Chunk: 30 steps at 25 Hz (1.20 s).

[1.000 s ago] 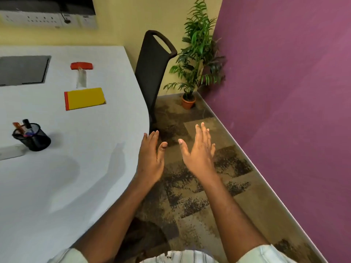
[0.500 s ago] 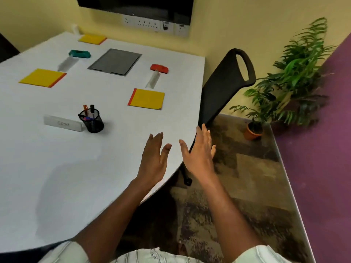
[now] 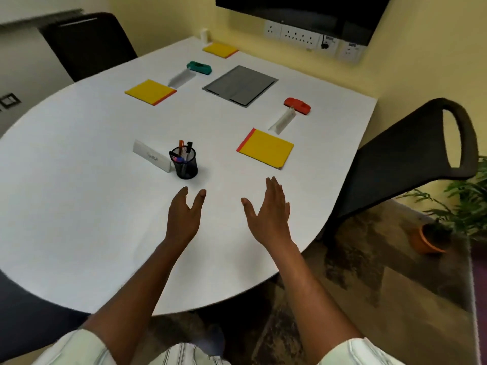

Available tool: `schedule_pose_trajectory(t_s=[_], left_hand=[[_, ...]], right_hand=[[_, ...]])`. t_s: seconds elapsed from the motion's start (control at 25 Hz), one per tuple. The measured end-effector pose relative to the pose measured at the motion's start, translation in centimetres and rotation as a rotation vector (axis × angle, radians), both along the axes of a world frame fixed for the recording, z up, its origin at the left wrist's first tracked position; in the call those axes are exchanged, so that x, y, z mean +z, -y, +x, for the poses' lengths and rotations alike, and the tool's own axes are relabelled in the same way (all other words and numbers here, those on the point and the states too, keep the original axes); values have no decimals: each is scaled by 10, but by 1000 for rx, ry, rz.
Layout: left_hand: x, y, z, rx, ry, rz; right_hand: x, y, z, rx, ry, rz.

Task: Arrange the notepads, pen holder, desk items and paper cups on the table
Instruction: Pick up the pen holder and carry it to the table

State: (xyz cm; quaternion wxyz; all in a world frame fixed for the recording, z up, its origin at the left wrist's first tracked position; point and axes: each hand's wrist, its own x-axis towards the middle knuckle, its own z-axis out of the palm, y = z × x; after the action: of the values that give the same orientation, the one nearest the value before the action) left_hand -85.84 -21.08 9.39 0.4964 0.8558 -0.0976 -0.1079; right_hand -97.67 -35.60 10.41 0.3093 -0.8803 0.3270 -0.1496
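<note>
Head view, white round-edged table (image 3: pixel 79 206). Near-left table edge is cut off by a dark blurred shape at the frame's lower left. Lettering on the white name card (image 3: pixel 151 155) is too faint to read. A small white cylinder (image 3: pixel 204 36) at the far edge could be a paper cup; too small to confirm.

Left hand (image 3: pixel 183 216): open, fingers together and extended, thumb apart, held over bare table just in front of the pen holder (image 3: pixel 185 162). Holds nothing; contact with the surface cannot be told.

Right hand (image 3: pixel 270 213): open, fingers extended, thumb spread wide, empty, over bare table in front of the near yellow notepad (image 3: pixel 265 148).

Pen holder: black mesh, upright, pens inside, just right of the name card, touching or nearly so.

Other items: yellow notepad at centre-left (image 3: pixel 150 91); third yellow notepad (image 3: pixel 220 49) at far edge; teal stapler-like item (image 3: pixel 199 67) with a white folded card (image 3: pixel 181 77) beside it; red item (image 3: pixel 297 105) with a white card (image 3: pixel 283 121) beside it; grey panel (image 3: pixel 239 85) at table centre.

Black chair (image 3: pixel 411 159) at right, another chair (image 3: pixel 87 43) at far left.
</note>
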Motion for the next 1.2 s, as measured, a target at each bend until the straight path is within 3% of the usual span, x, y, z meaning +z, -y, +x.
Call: schedule_pose_trajectory(t_s=[0.16, 0.72, 0.96, 1.2], left_hand=[[-19, 7, 69, 84, -75, -2], [-89, 31, 250, -42, -266, -48], [-103, 35, 271, -161, -176, -120], [-111, 41, 274, -79, -227, -149]], right_hand=[[-16, 15, 65, 102, -56, 90], [-91, 44, 294, 279, -249, 378], [-125, 53, 333, 369, -291, 413], [-135, 48, 340, 380, -131, 530]])
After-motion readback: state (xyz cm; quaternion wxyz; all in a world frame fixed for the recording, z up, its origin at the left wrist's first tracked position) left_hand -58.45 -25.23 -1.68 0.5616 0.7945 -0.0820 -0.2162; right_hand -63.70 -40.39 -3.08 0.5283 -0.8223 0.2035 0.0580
